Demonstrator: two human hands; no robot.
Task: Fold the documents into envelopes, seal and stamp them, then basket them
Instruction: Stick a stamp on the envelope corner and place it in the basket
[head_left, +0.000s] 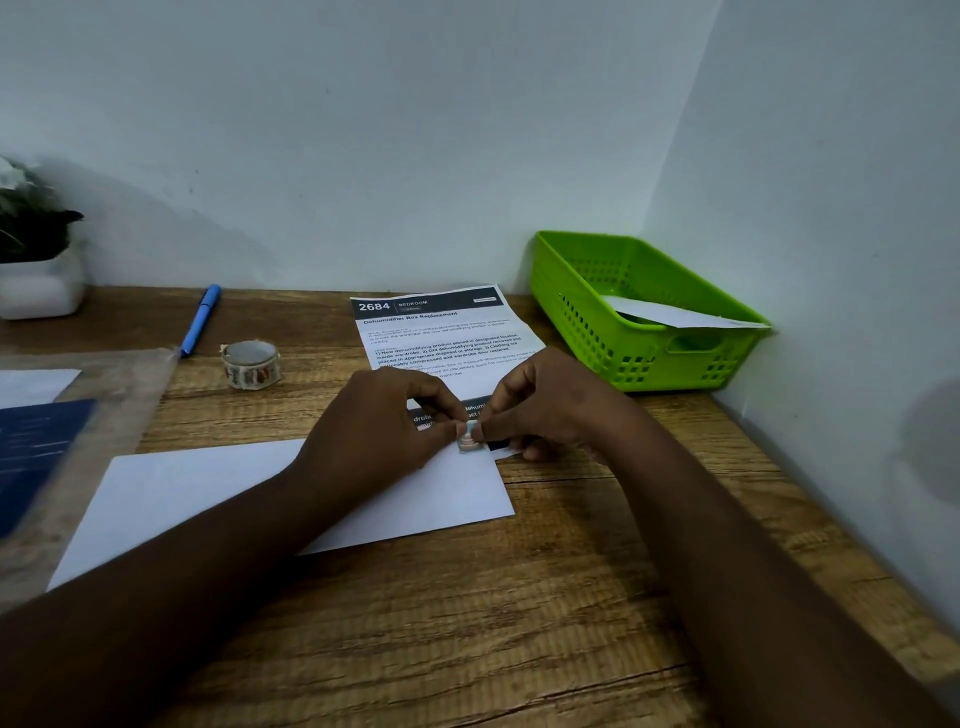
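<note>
A white envelope (208, 493) lies flat on the wooden desk in front of me. At its far right corner sits a small stamp (469, 439). My left hand (379, 415) and my right hand (545, 402) pinch that stamp between fingertips, touching the envelope's corner. Behind my hands lies a printed document (441, 332) headed "2684 BEDROOM", partly hidden by them. A roll of stamps (252, 365) stands to the left of the document. In the far right corner a green basket (696, 358) holds one white envelope (670, 314).
A blue pen (200, 319) lies at the back left. A white plant pot (39, 286) stands at the far left wall. A clear plastic sleeve with papers (57, 436) covers the desk's left edge. Walls close off the back and the right side.
</note>
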